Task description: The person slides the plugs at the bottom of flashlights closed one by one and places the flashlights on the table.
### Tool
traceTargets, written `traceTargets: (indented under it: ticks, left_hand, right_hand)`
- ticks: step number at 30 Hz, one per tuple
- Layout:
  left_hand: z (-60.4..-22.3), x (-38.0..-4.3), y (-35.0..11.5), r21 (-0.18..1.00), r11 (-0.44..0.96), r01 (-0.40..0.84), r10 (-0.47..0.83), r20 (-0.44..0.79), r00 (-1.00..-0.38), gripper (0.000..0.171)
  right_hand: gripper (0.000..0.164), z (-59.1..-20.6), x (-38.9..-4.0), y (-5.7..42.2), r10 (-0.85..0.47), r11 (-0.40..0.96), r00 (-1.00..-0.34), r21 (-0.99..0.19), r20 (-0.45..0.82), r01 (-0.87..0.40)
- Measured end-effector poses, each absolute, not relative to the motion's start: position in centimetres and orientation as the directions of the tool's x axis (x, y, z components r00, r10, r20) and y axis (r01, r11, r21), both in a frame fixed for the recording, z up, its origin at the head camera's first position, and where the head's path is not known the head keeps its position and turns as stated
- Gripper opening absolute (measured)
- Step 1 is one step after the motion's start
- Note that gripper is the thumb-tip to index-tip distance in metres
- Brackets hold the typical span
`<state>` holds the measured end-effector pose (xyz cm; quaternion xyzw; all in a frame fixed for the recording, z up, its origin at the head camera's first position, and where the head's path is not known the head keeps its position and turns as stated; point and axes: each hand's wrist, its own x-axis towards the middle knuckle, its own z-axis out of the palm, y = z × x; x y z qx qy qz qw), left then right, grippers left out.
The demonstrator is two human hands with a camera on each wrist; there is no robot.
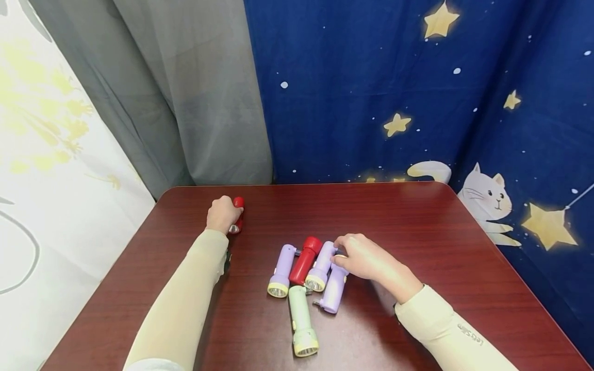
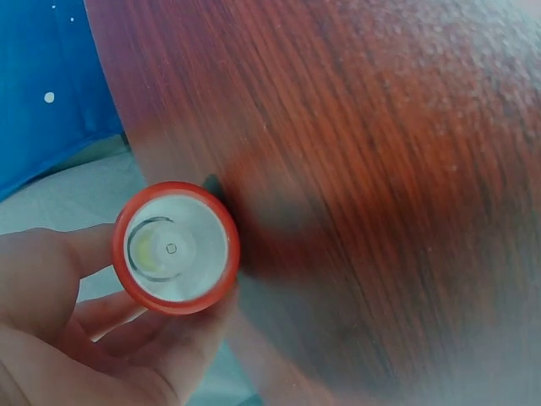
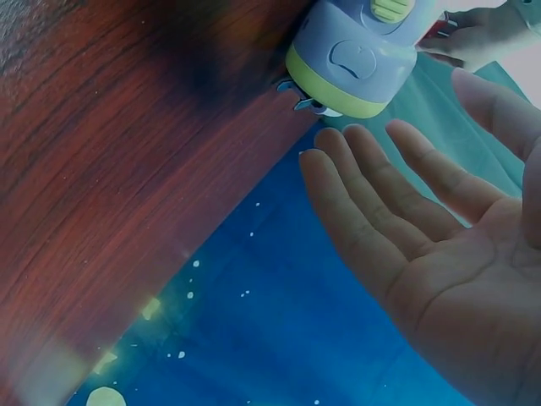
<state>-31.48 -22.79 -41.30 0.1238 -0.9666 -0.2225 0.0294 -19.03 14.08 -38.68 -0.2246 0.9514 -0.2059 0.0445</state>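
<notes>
My left hand (image 1: 221, 212) grips a red flashlight (image 1: 238, 202) at the far left of the table. In the left wrist view its round lens (image 2: 177, 245) faces the camera, thumb and fingers about the barrel. My right hand (image 1: 364, 257) hovers by the rightmost purple flashlight (image 1: 333, 293), overlapping its yellow-rimmed head in the head view. Seen from the right wrist, the fingers (image 3: 372, 182) are spread and gently bent, just short of that purple flashlight's head (image 3: 351, 63). A second purple flashlight (image 1: 323, 257) lies against it on the left.
Left of those two lie another red flashlight (image 1: 306, 257) and a third purple flashlight (image 1: 284, 263). A light green flashlight (image 1: 300, 314) lies nearer the front. The dark wooden table (image 1: 394, 206) ends at grey and blue star-patterned curtains (image 1: 348, 93).
</notes>
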Motion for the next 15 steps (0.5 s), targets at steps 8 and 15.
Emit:
traceTargets:
  ticks: [8,15]
  left_hand:
    - [-41.16,-31.35,-22.63,0.441,0.866,-0.237,-0.254,-0.023,-0.967,0.04]
    - [-40.83,-30.91,-22.66,0.418,0.883,-0.214,-0.237,0.002,-0.972,0.039]
  right_hand:
    - [0.035,-38.77,-19.03,14.03,-0.439,0.818,-0.898,-0.42,-0.018,-0.392]
    - [0.035,-38.9,-19.14,14.06,-0.434,0.819,-0.9,-0.431,-0.034,-0.378]
